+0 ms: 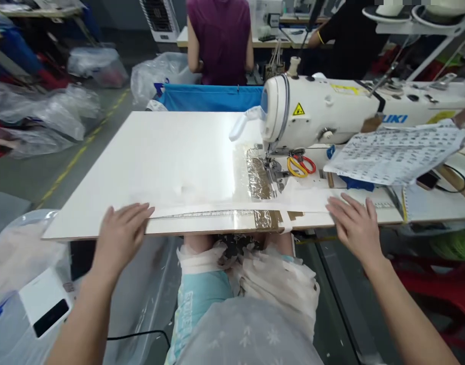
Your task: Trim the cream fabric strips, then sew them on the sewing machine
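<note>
Pale patterned clothing [251, 332] lies nearest the head camera, before the sewing machine [319, 109]. Just in front of that machine, a white fabric strip [224, 207] runs between left hand [122, 230] and right hand [356, 225], both flattened, fingers extended, resting on it without grasping.

We count two hands, one left hand [121, 230] and one right hand [356, 228], one white strip [224, 207], one tabletop [159, 157] with one sewing machine [316, 109], one pair of scissors [301, 161] (two handle loops, one yellow, one red), two thread cones [389, 10] and two other people [220, 40].
</note>
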A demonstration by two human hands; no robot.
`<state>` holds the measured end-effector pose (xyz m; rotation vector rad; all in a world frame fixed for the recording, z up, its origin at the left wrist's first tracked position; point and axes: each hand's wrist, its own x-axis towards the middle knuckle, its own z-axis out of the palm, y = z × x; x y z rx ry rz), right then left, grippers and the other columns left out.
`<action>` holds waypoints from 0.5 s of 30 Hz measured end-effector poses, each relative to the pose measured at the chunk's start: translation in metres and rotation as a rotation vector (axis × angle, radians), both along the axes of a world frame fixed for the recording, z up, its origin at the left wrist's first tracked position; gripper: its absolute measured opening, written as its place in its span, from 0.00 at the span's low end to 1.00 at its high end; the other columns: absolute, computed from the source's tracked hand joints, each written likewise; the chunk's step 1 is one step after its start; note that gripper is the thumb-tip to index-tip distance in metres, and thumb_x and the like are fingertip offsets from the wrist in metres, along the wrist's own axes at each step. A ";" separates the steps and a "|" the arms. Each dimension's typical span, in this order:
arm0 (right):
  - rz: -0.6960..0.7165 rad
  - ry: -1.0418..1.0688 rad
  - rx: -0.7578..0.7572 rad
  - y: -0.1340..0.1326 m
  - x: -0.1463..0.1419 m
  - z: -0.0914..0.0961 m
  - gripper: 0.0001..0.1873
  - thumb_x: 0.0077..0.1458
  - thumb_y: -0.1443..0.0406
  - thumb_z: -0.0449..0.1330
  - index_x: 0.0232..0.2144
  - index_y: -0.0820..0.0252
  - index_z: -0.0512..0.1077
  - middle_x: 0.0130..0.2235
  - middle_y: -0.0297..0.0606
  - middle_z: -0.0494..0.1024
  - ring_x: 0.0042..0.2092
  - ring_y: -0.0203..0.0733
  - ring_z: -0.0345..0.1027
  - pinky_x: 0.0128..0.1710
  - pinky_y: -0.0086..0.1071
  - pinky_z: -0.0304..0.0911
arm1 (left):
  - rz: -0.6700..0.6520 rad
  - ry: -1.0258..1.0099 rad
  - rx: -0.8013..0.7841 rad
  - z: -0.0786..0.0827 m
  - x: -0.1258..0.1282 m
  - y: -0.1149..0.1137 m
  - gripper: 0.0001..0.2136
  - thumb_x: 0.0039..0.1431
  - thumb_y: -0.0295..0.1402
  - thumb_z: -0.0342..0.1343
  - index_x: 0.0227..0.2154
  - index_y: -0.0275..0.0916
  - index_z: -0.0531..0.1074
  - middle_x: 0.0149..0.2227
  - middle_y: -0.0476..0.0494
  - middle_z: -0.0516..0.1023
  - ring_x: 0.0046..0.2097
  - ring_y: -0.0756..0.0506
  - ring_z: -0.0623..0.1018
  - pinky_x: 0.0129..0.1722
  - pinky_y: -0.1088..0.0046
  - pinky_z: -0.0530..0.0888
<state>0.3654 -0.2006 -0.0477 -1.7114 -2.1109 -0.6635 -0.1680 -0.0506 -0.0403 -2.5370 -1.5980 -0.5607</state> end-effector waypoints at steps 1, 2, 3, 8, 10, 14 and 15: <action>-0.031 0.020 -0.027 -0.004 -0.005 -0.007 0.17 0.62 0.72 0.49 0.49 0.56 0.70 0.53 0.44 0.74 0.60 0.53 0.60 0.63 0.57 0.44 | 0.031 -0.008 0.028 -0.008 0.003 -0.007 0.18 0.65 0.34 0.40 0.47 0.37 0.73 0.52 0.39 0.76 0.55 0.35 0.73 0.58 0.43 0.62; -0.062 0.044 -0.028 -0.009 -0.011 -0.012 0.17 0.62 0.71 0.49 0.51 0.57 0.69 0.54 0.45 0.73 0.61 0.55 0.59 0.63 0.58 0.44 | 0.071 -0.032 0.055 -0.015 0.007 -0.014 0.18 0.65 0.35 0.40 0.49 0.36 0.72 0.54 0.35 0.74 0.56 0.34 0.72 0.58 0.44 0.63; -0.088 0.074 -0.009 -0.013 -0.017 -0.016 0.18 0.62 0.71 0.49 0.52 0.58 0.68 0.55 0.47 0.72 0.61 0.56 0.58 0.63 0.59 0.45 | 0.114 -0.059 0.077 -0.020 0.012 -0.021 0.19 0.66 0.35 0.40 0.52 0.35 0.70 0.56 0.33 0.72 0.58 0.34 0.70 0.58 0.46 0.64; -0.085 0.214 -0.034 -0.018 -0.046 -0.028 0.23 0.65 0.65 0.47 0.61 0.57 0.59 0.59 0.51 0.66 0.62 0.59 0.57 0.59 0.57 0.55 | 0.246 -0.102 0.042 -0.032 0.040 -0.050 0.23 0.68 0.39 0.39 0.61 0.36 0.61 0.63 0.31 0.62 0.65 0.34 0.60 0.63 0.46 0.55; -0.057 0.199 -0.025 -0.014 -0.047 -0.031 0.24 0.65 0.64 0.47 0.63 0.56 0.58 0.56 0.52 0.68 0.59 0.61 0.60 0.55 0.57 0.59 | 0.290 -0.089 0.029 -0.036 0.046 -0.052 0.24 0.68 0.40 0.39 0.63 0.36 0.58 0.63 0.32 0.62 0.66 0.34 0.58 0.64 0.44 0.51; -0.003 0.167 0.065 -0.008 -0.035 -0.035 0.22 0.63 0.63 0.50 0.58 0.56 0.64 0.44 0.51 0.73 0.45 0.60 0.70 0.43 0.51 0.67 | 0.344 -0.062 0.045 -0.041 0.044 -0.049 0.23 0.69 0.40 0.39 0.62 0.39 0.60 0.62 0.33 0.64 0.65 0.36 0.60 0.65 0.44 0.49; 0.000 0.181 0.066 -0.009 -0.030 -0.038 0.21 0.62 0.63 0.50 0.57 0.56 0.65 0.43 0.50 0.73 0.43 0.60 0.70 0.42 0.50 0.67 | 0.347 -0.052 0.048 -0.042 0.043 -0.049 0.22 0.69 0.40 0.40 0.61 0.39 0.61 0.62 0.33 0.64 0.65 0.36 0.60 0.64 0.44 0.50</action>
